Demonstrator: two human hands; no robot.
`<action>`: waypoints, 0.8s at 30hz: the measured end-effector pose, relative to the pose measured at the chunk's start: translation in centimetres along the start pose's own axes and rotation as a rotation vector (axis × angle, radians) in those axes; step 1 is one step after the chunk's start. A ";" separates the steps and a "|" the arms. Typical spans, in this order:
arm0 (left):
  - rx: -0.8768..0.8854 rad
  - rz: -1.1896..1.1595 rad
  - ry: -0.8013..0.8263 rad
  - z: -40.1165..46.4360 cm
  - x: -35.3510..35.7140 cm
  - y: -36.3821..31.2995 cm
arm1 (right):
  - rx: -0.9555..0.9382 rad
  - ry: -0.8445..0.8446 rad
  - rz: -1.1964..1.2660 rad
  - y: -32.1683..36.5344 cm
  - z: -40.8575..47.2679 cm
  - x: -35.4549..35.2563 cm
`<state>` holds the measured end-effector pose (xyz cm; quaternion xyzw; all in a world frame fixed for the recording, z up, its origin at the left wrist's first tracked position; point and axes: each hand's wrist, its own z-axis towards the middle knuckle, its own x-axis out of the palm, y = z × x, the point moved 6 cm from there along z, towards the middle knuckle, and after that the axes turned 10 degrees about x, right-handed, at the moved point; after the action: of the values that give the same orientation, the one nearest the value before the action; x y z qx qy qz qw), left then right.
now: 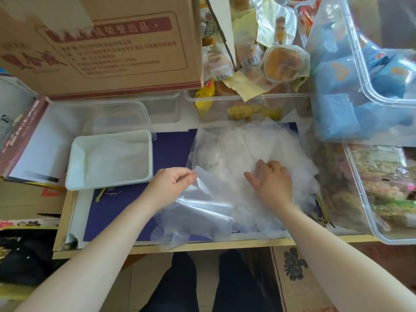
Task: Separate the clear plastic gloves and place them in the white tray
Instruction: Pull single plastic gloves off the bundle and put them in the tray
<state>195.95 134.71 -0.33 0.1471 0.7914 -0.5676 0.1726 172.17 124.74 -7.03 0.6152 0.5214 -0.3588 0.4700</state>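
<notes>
A loose pile of clear plastic gloves [236, 154] lies on the dark blue surface [173, 147] in the middle. My left hand [171, 183] pinches the upper edge of one clear glove [202, 206] at the pile's near left side; that glove drapes down toward the table's front edge. My right hand [270, 181] rests flat on the pile with fingers spread, pressing it down. The white tray [74, 167] stands to the left of the pile, with some clear plastic lying inside it.
A large cardboard box [101, 41] stands at the back left above clear plastic containers [126, 113]. Clear bins of packaged snacks [281, 64] fill the back and right side [382, 188]. The table's front edge [202, 246] runs just below the pile.
</notes>
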 end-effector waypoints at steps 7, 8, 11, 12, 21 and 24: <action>-0.023 0.085 0.082 -0.7 -0.1 0.7 | 0.080 0.024 0.064 2.6 -0.3 1.8; -0.021 0.085 0.086 -0.8 -0.2 0.8 | 0.057 -0.005 0.096 2.8 -0.2 1.6; -0.025 0.031 0.092 -0.9 -0.7 1.2 | 0.022 -0.064 0.348 2.9 -0.3 0.7; -0.025 -0.021 0.084 -0.9 -0.8 1.1 | 0.032 -0.065 0.483 2.9 -0.5 0.0; -0.091 -0.776 0.054 0.0 -0.1 -1.9 | -0.148 0.437 1.448 6.5 -4.7 -6.8; -0.084 -0.981 0.231 -0.3 1.4 -2.9 | -0.290 0.575 1.453 7.7 -5.9 -7.5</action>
<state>193.36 134.10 1.61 -0.1873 0.8035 -0.5295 -0.1973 177.96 127.98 3.34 0.8026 0.1320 0.2820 0.5088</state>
